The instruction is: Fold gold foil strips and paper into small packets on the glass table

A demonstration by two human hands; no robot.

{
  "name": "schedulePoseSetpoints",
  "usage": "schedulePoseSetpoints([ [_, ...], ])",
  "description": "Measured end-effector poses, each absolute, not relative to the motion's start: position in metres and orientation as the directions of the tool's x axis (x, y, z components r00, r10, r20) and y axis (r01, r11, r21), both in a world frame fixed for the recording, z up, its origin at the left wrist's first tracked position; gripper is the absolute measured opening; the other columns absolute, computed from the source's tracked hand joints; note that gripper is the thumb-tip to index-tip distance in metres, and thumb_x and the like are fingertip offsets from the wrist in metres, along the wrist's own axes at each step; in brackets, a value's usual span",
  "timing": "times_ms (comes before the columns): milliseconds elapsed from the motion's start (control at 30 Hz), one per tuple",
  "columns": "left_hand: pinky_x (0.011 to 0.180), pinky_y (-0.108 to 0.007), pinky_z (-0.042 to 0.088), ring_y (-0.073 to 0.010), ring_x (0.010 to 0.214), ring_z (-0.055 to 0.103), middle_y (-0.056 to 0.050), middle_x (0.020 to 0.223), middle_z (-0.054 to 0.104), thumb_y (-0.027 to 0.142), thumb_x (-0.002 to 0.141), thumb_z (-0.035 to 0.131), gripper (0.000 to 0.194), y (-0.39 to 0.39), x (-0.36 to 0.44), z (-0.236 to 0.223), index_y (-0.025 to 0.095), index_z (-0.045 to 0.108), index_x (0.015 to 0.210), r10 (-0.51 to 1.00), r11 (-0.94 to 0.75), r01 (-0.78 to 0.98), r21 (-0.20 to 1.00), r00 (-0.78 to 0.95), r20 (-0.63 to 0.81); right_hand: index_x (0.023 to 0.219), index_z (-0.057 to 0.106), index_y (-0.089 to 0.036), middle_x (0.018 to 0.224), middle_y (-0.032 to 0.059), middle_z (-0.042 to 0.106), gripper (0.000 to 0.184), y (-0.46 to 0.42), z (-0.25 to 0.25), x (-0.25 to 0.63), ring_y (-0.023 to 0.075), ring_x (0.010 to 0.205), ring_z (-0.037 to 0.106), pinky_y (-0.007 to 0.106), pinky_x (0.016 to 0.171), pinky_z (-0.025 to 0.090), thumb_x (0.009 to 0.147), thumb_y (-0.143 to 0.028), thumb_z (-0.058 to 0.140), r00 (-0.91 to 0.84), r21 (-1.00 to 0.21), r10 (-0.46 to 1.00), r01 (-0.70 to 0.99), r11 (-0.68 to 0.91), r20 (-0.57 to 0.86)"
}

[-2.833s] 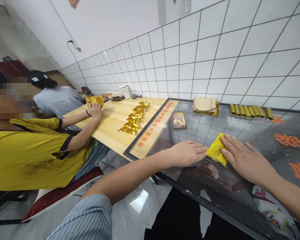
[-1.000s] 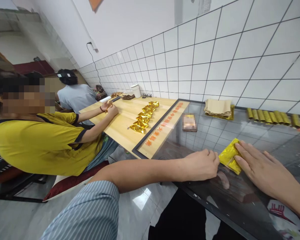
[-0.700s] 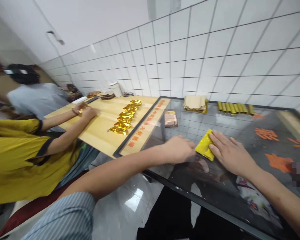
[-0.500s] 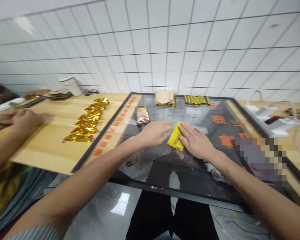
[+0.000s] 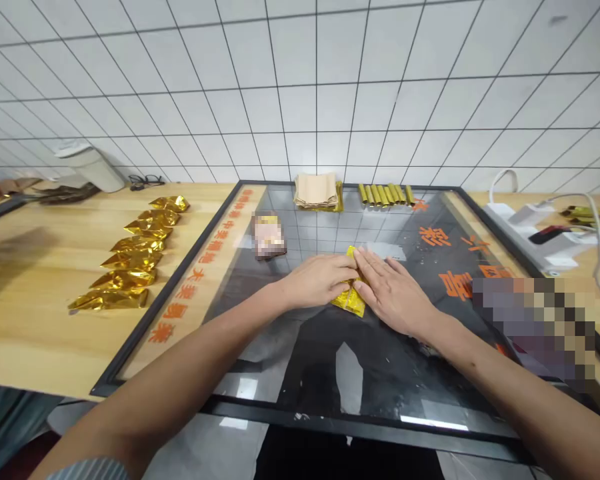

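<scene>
A small gold foil sheet (image 5: 350, 301) lies on the dark glass table top (image 5: 360, 373), mostly covered by both hands. My left hand (image 5: 320, 279) rests on its left side with the fingers curled down over its edge. My right hand (image 5: 393, 292) lies flat on its right side, fingers stretched out and pressing it down. Only the near corner and a strip at the far end of the sheet show.
A stack of tan paper sheets (image 5: 316, 191) and a row of gold rolls (image 5: 385, 194) sit at the table's far edge. Several folded gold pieces (image 5: 130, 252) line the wooden table on the left. A power strip with cables (image 5: 535, 230) lies at the right.
The view swung right, from the seated people on the left to straight over the glass table. My hands closed in over the gold sheet, covering more of it.
</scene>
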State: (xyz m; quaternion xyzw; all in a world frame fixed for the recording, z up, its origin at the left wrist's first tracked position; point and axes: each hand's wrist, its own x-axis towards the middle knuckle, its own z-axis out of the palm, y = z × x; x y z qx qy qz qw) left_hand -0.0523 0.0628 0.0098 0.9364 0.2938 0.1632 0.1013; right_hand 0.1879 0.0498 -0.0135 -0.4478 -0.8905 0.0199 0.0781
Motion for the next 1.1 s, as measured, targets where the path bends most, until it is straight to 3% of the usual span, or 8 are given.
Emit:
schedulePoseSetpoints([
  [133,0.116,-0.042,0.051,-0.0240,0.136,0.064,-0.008,0.147,0.068,0.019,0.109,0.049,0.034,0.061,-0.054,0.006,0.021,0.073,0.133,0.571,-0.818,0.515,0.257,0.781,0.254,0.173,0.028,-0.013,0.178,0.0168,0.031,0.071,0.048,-0.008,0.188,0.0290,0.165,0.030,0.060,0.133,0.025,0.114,-0.052,0.029,-0.586,-0.147,0.805,0.791,0.594,0.094],
  [233,0.120,-0.043,0.049,-0.0235,0.141,0.061,-0.008,0.154,0.066,0.019,0.111,0.045,0.038,0.061,-0.054,0.003,0.021,0.071,0.138,0.562,-0.826,0.519,0.220,0.790,0.246,0.176,0.022,-0.020,0.180,0.0140,0.025,0.076,0.049,0.000,0.193,0.0281,0.168,0.023,0.059,0.134,0.024,0.113,-0.060,0.033,-0.584,-0.279,0.807,0.764,0.582,0.088],
  [333,0.122,-0.044,0.047,-0.0233,0.145,0.059,-0.008,0.160,0.061,0.019,0.112,0.040,0.041,0.060,-0.054,0.002,0.020,0.070,0.140,0.561,-0.828,0.537,0.163,0.793,0.237,0.177,0.018,-0.018,0.182,0.0153,0.019,0.078,0.055,0.005,0.204,0.0278,0.169,0.018,0.058,0.134,0.024,0.113,-0.060,0.033,-0.517,-0.402,0.844,0.749,0.527,0.143],
  [400,0.121,-0.045,0.048,-0.0232,0.145,0.060,-0.007,0.161,0.061,0.019,0.112,0.040,0.043,0.058,-0.053,0.002,0.020,0.069,0.143,0.574,-0.819,0.556,0.141,0.787,0.227,0.176,0.021,-0.017,0.181,0.0166,0.022,0.077,0.060,0.007,0.212,0.0287,0.168,0.021,0.058,0.134,0.026,0.113,-0.057,0.036,-0.456,-0.429,0.866,0.754,0.497,0.204],
  [533,0.122,-0.045,0.047,-0.0243,0.144,0.059,-0.007,0.159,0.063,0.019,0.111,0.043,0.042,0.053,-0.050,0.001,0.019,0.067,0.145,0.610,-0.792,0.598,0.123,0.764,0.210,0.171,0.039,-0.021,0.175,0.0142,0.039,0.065,0.064,0.007,0.218,0.0294,0.164,0.034,0.059,0.133,0.029,0.113,-0.050,0.040,-0.431,-0.425,0.864,0.752,0.504,0.261],
  [700,0.118,-0.047,0.051,-0.0274,0.140,0.061,-0.012,0.153,0.065,0.018,0.110,0.044,0.038,0.044,-0.042,-0.001,0.016,0.069,0.138,0.644,-0.760,0.644,0.085,0.729,0.232,0.165,0.049,-0.021,0.171,0.0113,0.046,0.057,0.054,0.011,0.209,0.0272,0.162,0.039,0.060,0.133,0.028,0.115,-0.045,0.037,-0.594,-0.349,0.781,0.703,0.620,0.191],
  [900,0.121,-0.046,0.049,-0.0265,0.143,0.059,-0.014,0.151,0.066,0.014,0.108,0.044,0.038,0.041,-0.038,-0.004,0.014,0.068,0.137,0.620,-0.773,0.631,0.062,0.732,0.283,0.166,0.047,-0.017,0.173,0.0112,0.042,0.059,0.050,0.011,0.203,0.0270,0.163,0.036,0.060,0.134,0.027,0.116,-0.044,0.030,-0.617,-0.337,0.782,0.722,0.605,0.082],
  [1100,0.116,-0.046,0.052,-0.0275,0.140,0.062,-0.015,0.149,0.066,0.014,0.107,0.045,0.037,0.040,-0.039,-0.003,0.013,0.067,0.137,0.632,-0.767,0.640,0.056,0.736,0.245,0.166,0.048,-0.022,0.173,0.0103,0.042,0.059,0.060,0.003,0.205,0.0289,0.163,0.036,0.062,0.132,0.029,0.116,-0.046,0.029,-0.585,-0.324,0.803,0.742,0.587,0.115],
])
